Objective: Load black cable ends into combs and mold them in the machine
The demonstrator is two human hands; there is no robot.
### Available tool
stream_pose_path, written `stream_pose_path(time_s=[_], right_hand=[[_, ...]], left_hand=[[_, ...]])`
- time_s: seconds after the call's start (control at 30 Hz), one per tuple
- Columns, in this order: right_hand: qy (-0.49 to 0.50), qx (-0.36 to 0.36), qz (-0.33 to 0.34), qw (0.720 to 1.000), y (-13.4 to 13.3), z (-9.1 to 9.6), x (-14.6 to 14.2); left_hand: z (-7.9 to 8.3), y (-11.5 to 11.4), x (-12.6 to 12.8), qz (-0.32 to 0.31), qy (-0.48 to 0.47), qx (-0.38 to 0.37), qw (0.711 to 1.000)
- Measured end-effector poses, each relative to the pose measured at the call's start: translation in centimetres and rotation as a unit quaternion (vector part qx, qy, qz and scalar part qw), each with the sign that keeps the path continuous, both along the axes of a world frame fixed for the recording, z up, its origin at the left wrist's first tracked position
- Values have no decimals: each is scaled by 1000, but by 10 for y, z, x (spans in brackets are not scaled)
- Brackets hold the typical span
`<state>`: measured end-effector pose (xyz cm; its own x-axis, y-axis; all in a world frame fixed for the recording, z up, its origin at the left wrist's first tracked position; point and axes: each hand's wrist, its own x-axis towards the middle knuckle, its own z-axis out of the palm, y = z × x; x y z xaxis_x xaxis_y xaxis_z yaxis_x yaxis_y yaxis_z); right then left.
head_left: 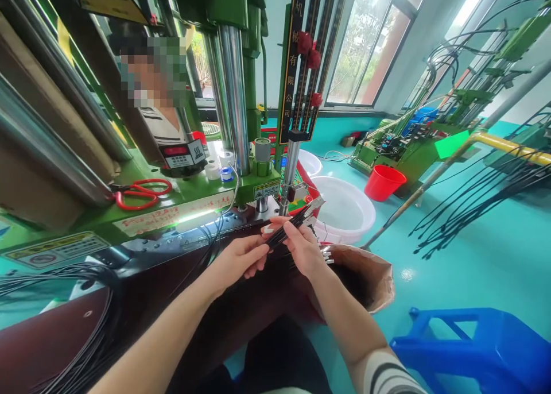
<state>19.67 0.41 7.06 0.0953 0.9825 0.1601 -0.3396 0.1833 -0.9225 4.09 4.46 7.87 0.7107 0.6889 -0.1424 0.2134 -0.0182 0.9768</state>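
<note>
Both hands meet over the front edge of the dark red tabletop, on a bundle of thin black cables (280, 235) with silvery ends pointing up to the right. My left hand (248, 255) has its fingers closed round the lower part of the bundle. Close beside it, my right hand (305, 249) grips the cables nearer their ends, thumb and fingers pressed together. Just below the right hand, more light-coloured cable ends (328, 255) stick out above a brown paper-lined container (383, 285). The fingers partly hide the bundle.
A green press (181, 201) stands ahead, with red-handled scissors (140, 194) on its bed. Black cables (97, 276) lie at left; others (456, 213) hang at right. Around are a white basin (365, 210), red bucket (385, 182) and blue stool (495, 336). A person (161, 121) shows between the columns.
</note>
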Motion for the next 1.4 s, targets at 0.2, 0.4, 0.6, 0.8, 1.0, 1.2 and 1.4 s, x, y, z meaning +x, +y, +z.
stream_pose_path(time_s=[0.2, 0.4, 0.6, 0.8, 1.0, 1.2, 1.4], right_hand=[[-172, -38, -87, 980, 5, -14, 25], [-150, -42, -136, 978, 1, -21, 25], [-46, -49, -242, 968, 6, -30, 26], [-93, -51, -222, 969, 8, -29, 39], [-113, -61, -185, 974, 8, -17, 57], [0, -51, 23, 998, 9, -9, 64], [33, -95, 217, 971, -13, -19, 31]], left_hand=[[3, 7, 24, 24, 10, 18, 999], [-3, 8, 25, 20, 6, -3, 1000], [-1, 9, 24, 14, 19, -16, 1000], [-4, 6, 25, -2, 20, -7, 1000], [-6, 4, 24, -9, 19, 14, 1000], [-11, -10, 31, -42, 6, 17, 999], [-36, -62, 28, -127, -51, -227, 964]])
